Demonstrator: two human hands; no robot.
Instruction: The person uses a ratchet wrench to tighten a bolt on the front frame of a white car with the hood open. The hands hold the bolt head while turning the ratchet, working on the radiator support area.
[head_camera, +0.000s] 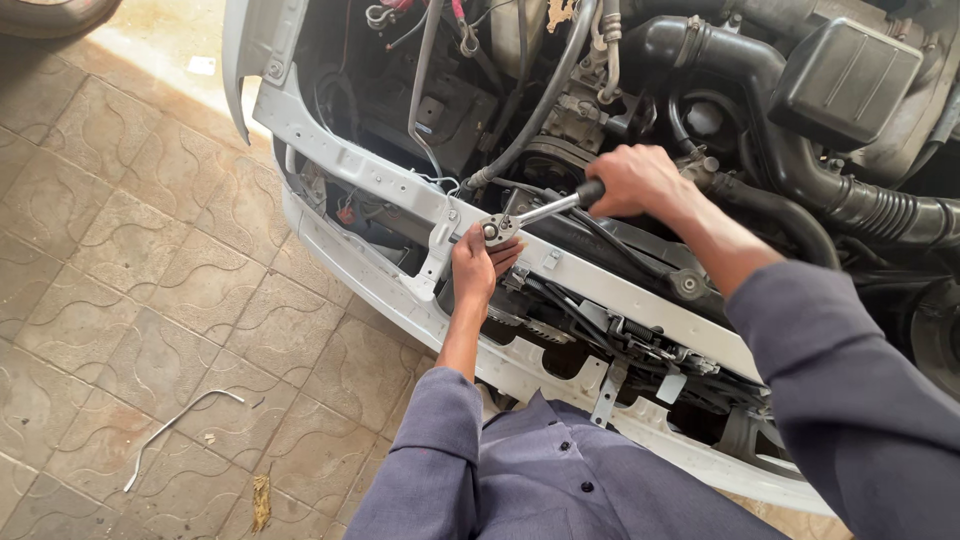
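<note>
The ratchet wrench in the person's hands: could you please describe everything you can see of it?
The ratchet wrench is a slim, shiny metal bar with a round head and a black grip. It lies slanted over the white front crossmember of the open engine bay. The right hand wraps the grip; the left hand steadies the head from below.

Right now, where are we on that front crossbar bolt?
Done: the front of the car is stripped, leaving the white crossbar and engine bay bare. In hand: the right hand grips the ratchet handle, its head seated on the crossbar, while the left hand steadies the head. Left: the crossbar is still mounted; how loose the bolt is can't be told.
</note>
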